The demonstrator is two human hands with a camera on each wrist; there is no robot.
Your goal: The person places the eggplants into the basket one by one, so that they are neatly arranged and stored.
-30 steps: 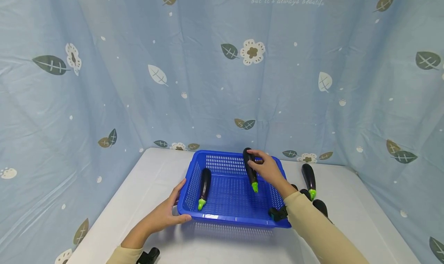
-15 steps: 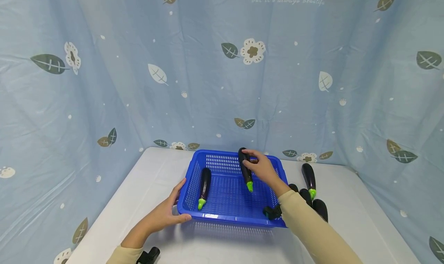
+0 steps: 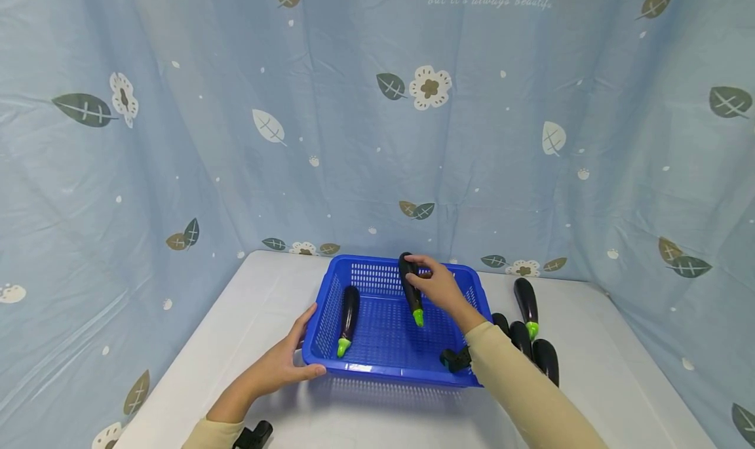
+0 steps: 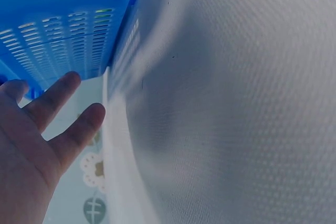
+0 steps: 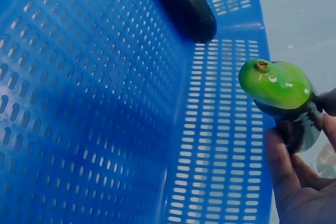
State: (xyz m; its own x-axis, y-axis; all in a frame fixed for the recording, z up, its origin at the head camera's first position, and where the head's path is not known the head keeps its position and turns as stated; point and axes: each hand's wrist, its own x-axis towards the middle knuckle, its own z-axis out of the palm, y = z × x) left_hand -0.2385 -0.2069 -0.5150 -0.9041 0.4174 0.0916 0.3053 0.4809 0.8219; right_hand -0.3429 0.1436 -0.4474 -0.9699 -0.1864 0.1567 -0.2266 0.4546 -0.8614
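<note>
In the head view my right hand [image 3: 436, 284] grips a dark eggplant [image 3: 411, 293] near its upper end, with the thumb and fingers on either side. This eggplant is tilted over the blue basket [image 3: 392, 374], its green stem end lower and toward me. The right wrist view shows that green stem [image 5: 275, 84] close up. Another eggplant [image 3: 350, 314] lies inside along the basket's left side. My left hand [image 3: 277, 365] rests against the basket's front left corner. Its fingers are straight and spread beside the perforated wall [image 4: 63, 35] in the left wrist view.
Several more eggplants [image 3: 526, 301] lie on the white table [image 3: 596, 364] to the right of the basket, some partly hidden by my right sleeve [image 3: 525, 387]. A blue curtain [image 3: 354, 141] with leaves and flowers hangs behind and at both sides.
My right hand has moved left over the basket, carrying the eggplant with it. The left hand, the basket and the eggplant lying inside have stayed in place.
</note>
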